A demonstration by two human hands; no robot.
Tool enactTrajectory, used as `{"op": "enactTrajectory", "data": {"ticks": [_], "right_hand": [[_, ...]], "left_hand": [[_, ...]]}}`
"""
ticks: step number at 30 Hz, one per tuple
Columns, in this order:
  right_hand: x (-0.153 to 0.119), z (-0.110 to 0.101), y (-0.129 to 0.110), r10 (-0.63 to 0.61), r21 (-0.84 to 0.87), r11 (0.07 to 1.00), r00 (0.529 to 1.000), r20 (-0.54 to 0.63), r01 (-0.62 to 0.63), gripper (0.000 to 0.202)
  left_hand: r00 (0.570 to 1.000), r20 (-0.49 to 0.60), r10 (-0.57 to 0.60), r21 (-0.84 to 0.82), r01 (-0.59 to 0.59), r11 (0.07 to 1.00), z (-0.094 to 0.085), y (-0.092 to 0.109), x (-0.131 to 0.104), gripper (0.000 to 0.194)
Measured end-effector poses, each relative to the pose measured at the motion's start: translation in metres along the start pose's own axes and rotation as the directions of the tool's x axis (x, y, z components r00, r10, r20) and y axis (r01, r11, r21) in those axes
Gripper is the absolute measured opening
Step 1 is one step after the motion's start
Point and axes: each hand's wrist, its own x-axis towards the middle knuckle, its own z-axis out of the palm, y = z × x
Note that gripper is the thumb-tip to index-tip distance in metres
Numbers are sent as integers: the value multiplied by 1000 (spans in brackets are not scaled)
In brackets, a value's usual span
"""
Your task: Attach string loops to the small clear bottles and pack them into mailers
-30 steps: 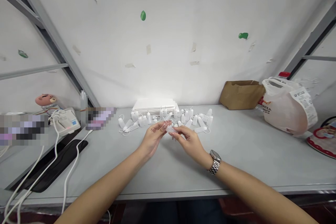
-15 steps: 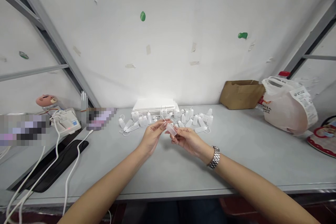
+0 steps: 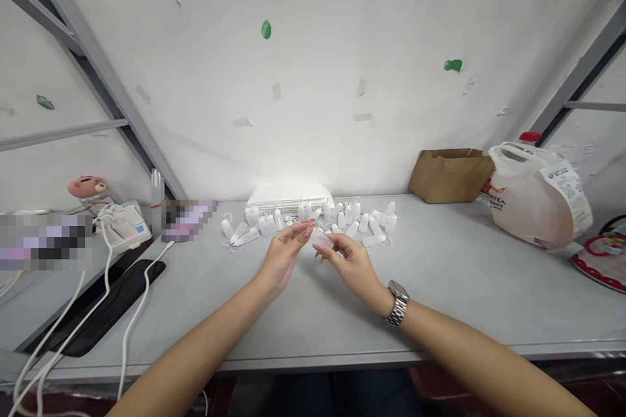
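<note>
Over the middle of the smooth grey tabletop [image 3: 469,273], the right hand [image 3: 353,262] pinches a small, translucent white plastic bottle [image 3: 323,239] between thumb and fingers. The left hand's [image 3: 285,254] fingertips meet at its left end — whether gripping it, I cannot tell — with similar scattered white plastic bottles [image 3: 363,224] just beyond, on the far side.

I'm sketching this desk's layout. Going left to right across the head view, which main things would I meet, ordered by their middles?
Pink animal figure → left hand → translucent bottle → right hand → wristwatch → cardboard box → plastic bag → red-edged item.
</note>
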Motion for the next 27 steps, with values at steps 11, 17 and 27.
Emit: {"op": "enactTrajectory", "data": {"ticks": [11, 17, 27], "right_hand": [[-6, 1, -5, -136, -147, 979, 990, 27, 138, 22], [-9, 2, -4, -149, -165, 974, 988, 44, 154, 27], [-2, -2, -18, 63, 176, 978, 968, 245, -108, 34]], "left_hand": [[996, 70, -64, -40, 67, 997, 3, -1, -5, 16], [989, 141, -45, 79, 34, 996, 4, 3, -7, 20], [979, 202, -39, 90, 21, 996, 0, 11, -6, 20]]}}
